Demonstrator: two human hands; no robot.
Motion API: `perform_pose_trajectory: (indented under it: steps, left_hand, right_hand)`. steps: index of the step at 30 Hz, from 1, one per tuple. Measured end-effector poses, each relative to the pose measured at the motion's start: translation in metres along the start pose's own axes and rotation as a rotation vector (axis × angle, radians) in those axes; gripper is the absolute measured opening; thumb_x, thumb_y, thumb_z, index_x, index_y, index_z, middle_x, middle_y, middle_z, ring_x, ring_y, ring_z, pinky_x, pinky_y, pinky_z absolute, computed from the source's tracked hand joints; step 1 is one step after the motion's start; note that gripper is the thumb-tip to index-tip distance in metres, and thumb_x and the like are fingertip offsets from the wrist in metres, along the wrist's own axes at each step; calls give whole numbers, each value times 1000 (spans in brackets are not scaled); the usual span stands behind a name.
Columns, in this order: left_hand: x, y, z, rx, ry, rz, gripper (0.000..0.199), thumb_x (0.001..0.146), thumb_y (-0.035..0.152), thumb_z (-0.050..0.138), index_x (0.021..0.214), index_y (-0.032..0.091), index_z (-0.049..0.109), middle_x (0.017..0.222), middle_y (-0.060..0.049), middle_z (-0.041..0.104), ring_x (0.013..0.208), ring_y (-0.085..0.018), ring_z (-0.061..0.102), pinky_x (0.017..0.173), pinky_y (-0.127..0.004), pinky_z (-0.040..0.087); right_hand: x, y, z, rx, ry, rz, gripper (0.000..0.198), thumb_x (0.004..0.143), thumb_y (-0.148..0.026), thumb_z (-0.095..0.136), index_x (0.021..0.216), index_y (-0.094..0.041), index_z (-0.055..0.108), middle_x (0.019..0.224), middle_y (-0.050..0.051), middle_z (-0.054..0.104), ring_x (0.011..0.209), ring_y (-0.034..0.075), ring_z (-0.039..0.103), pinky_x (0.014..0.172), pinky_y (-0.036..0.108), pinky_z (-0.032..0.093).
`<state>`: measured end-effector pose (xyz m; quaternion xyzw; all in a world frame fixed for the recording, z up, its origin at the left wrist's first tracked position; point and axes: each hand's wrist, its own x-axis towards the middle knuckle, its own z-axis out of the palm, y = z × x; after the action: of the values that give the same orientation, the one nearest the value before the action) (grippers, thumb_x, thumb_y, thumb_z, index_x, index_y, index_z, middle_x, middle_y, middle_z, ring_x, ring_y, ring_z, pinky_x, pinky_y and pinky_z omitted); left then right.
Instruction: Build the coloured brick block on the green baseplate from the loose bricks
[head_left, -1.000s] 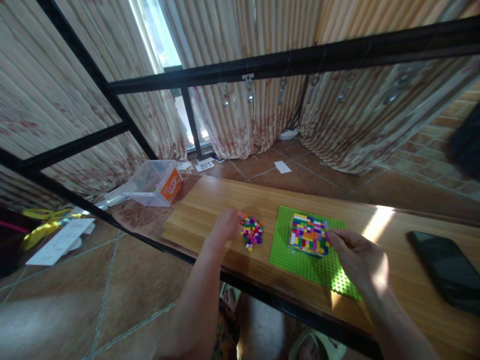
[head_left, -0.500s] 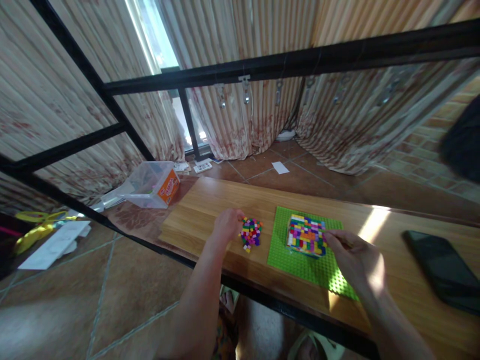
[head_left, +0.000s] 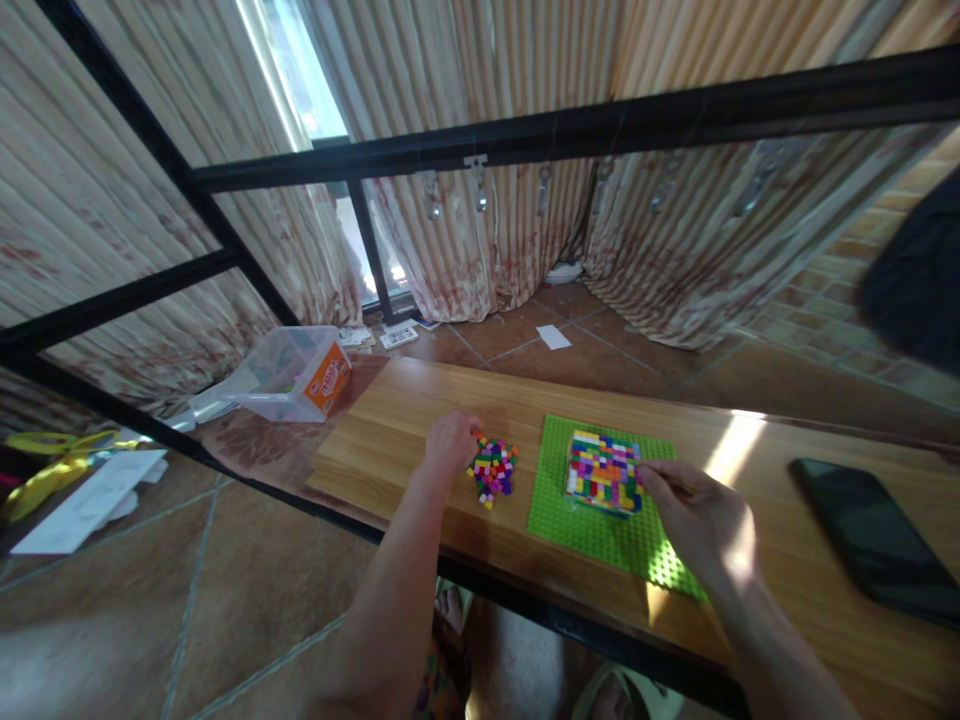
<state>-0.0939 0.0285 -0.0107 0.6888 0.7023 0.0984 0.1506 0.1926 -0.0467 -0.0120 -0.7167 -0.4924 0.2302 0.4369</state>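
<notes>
A block of small multicoloured building bricks (head_left: 602,472) stands on a green studded baseplate (head_left: 551,510). At the block's right edge is my right hand (head_left: 705,515), thumb and forefinger pinched together; whatever is between them is too small to make out. To the left of the baseplate lies a loose pile of tiny coloured bricks (head_left: 495,468) on the wooden table (head_left: 382,440). My left hand (head_left: 451,442) rests at the pile's upper left edge with curled fingers. Its fingertips are partly hidden, and anything held in them cannot be made out.
A black phone (head_left: 874,535) lies on the table's right side. Beyond the table's left end, a clear plastic box (head_left: 296,375) with an orange label stands low down. A black metal bar (head_left: 525,145) crosses in front of the curtains (head_left: 480,250). White papers (head_left: 553,337) lie on the tiled floor.
The whole view has shifted slightly, so everything appears a little farther left. Both hands keep nearly the same places by the pile and the block.
</notes>
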Motion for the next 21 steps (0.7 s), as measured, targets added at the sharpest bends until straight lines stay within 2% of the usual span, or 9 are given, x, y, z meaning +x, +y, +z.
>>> perform_pose_trajectory:
  steps: [3,7,9,11,13,16,21]
  left_hand:
    - [2,-1,-2,-2,18,1,24,79,11,53,89,19,74,92,-8,73,93,-21,65,84,-31,48]
    - [1,3,-12,-35,55,41,25,84,13,49,96,15,71,95,-10,73,91,-21,65,84,-32,49]
    - [-5,13,-16,-181,58,121,25,85,13,48,96,16,70,96,-7,73,90,-18,65,85,-30,50]
    - [-15,27,-16,-413,7,237,25,86,17,49,98,18,70,98,-5,74,92,-17,66,87,-29,50]
    - [-27,43,-11,-569,-86,268,24,87,22,50,99,19,71,93,-4,74,90,-18,67,87,-31,51]
    - [-43,69,1,-734,-210,339,20,86,24,54,95,19,72,92,-4,74,90,-17,67,86,-30,52]
    - [-50,96,16,-960,-299,327,15,82,16,58,94,16,68,97,-6,73,87,-15,66,82,-29,52]
  right_hand:
    - [-1,-2,1,-9,-1,-9,28,70,-45,66,79,-20,76,71,4,76,69,24,71,59,29,54]
    - [-1,-2,4,40,-1,-7,28,74,-44,65,81,-19,75,74,5,76,69,23,71,61,30,54]
    - [-1,-2,6,100,16,-38,28,75,-44,64,82,-18,75,75,6,76,68,22,70,63,31,55]
    - [-2,-4,8,180,30,-97,27,78,-42,64,85,-18,74,78,6,75,70,20,69,65,32,56]
    - [-4,-8,7,249,38,-198,24,80,-40,63,86,-19,74,83,6,74,73,19,68,68,33,57]
    - [-8,-15,4,268,-36,-364,19,84,-35,62,90,-22,74,94,6,71,86,19,68,78,35,57]
    - [-14,-14,4,203,-162,-491,18,84,-29,64,99,-27,74,109,6,68,106,21,64,95,40,51]
